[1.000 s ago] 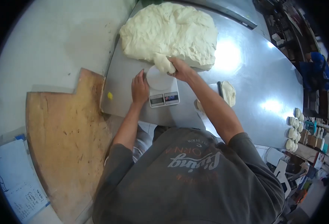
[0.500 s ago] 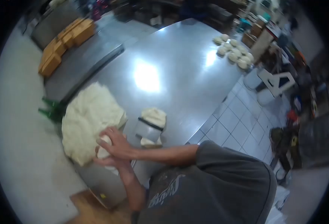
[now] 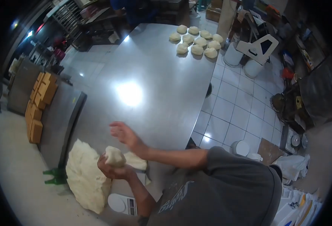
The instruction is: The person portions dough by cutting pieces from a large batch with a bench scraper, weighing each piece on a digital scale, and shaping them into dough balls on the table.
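My left hand point(image 3: 113, 167) is closed around a rounded piece of dough point(image 3: 114, 156), palm up, just above the steel table point(image 3: 162, 94). Up and to the right of it, my right hand point(image 3: 123, 135) is empty, its fingers stretched out over the tabletop. A large slab of dough point(image 3: 85, 175) lies beside my left hand. Partly hidden behind that hand is a smaller flat piece of dough point(image 3: 136, 161). Below my left wrist stands a white kitchen scale point(image 3: 117, 203), partly covered by the forearm.
Several dough balls point(image 3: 197, 49) sit at the table's far right corner. Orange-brown blocks point(image 3: 38, 103) line a side surface at the left, and a green object point(image 3: 55, 176) stands against the wall side. White buckets point(image 3: 233, 55) are on the tiled floor point(image 3: 226, 103). A person in blue point(image 3: 130, 9) is at the back.
My right hand has come off the dough piece and moved away with its fingers spread. My left hand still holds the piece, now turned palm up. The camera view has tilted upward, exposing the scale.
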Available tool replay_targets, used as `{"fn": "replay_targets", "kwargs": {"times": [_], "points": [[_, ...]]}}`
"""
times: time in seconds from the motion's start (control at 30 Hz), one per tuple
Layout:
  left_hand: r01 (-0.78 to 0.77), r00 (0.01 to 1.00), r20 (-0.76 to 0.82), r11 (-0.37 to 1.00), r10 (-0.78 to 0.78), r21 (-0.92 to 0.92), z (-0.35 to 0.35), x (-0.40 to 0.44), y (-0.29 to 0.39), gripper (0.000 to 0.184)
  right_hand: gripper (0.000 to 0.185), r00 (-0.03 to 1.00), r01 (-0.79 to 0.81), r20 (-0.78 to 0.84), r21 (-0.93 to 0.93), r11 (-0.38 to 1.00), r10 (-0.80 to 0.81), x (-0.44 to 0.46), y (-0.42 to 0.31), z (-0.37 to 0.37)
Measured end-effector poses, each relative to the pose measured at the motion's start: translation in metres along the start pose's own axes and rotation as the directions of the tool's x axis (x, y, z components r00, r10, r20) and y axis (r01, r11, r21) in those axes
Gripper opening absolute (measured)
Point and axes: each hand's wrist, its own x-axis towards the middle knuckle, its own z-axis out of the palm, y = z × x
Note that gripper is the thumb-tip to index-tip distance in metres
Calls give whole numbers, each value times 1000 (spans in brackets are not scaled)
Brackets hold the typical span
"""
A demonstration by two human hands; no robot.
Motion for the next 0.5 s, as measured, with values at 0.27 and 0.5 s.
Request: {"fn": "replay_targets", "kwargs": {"times": [0.27, 0.5], "points": [[-95, 851, 499, 889, -161, 449, 169, 44, 57, 74, 26, 809, -291, -299, 544, 787, 506, 87, 8, -298], [578, 613, 301, 674, -731, 460, 94, 12, 25, 67, 59, 219, 276, 97, -961, -34, -971, 271, -252, -374]]}}
